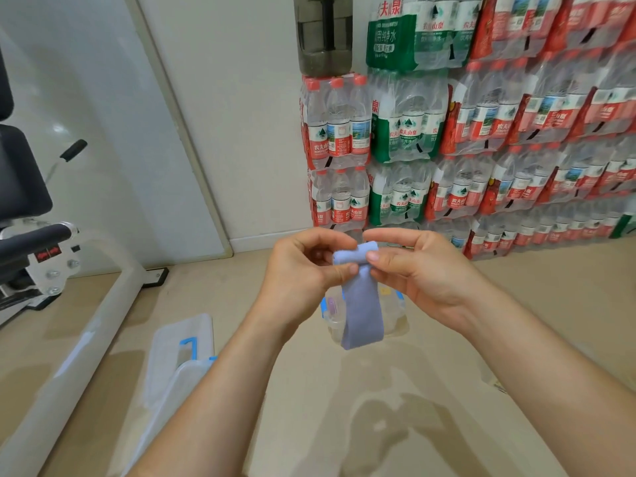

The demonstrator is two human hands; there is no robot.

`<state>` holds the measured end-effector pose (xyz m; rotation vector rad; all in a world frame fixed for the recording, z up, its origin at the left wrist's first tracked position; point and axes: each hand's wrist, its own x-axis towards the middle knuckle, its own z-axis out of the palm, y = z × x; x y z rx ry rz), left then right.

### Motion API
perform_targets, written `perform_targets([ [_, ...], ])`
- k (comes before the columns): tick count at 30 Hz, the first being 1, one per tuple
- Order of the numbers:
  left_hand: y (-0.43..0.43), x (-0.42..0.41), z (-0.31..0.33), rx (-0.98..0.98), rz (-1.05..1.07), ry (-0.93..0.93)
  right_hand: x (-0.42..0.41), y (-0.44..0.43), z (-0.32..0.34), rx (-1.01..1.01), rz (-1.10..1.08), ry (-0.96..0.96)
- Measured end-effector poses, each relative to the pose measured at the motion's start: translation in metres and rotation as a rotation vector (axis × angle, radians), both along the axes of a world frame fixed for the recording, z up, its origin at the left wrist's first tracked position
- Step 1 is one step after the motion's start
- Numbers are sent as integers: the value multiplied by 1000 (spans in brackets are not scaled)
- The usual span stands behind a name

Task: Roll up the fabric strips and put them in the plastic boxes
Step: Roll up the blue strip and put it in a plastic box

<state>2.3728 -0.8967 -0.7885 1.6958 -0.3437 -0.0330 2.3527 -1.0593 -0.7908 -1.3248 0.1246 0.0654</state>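
Observation:
A light blue fabric strip [361,311] hangs in front of me, its top end wound into a small roll between my fingers. My left hand [303,270] pinches the roll from the left, thumb against it. My right hand [416,270] pinches it from the right. The loose tail dangles down over a clear plastic box [395,315] with blue clips that stands on the floor; a pinkish item shows inside it. A second clear box [182,380] lies at lower left, partly hidden by my left forearm, next to a clear lid [179,339] with a blue clip.
Shrink-wrapped packs of water bottles [481,132] are stacked high against the back wall on the right. A white exercise machine frame [86,321] with black pads crosses the left side. The floor is beige.

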Motion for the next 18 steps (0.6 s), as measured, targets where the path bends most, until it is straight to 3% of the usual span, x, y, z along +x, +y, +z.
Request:
perform_targets([
  [7,11,-6,9,411,-391,-61,-4,-15,6,-178,286,14],
  [18,12,-14,13,646,-418,-86,-9,-21,9,-294,550,99],
])
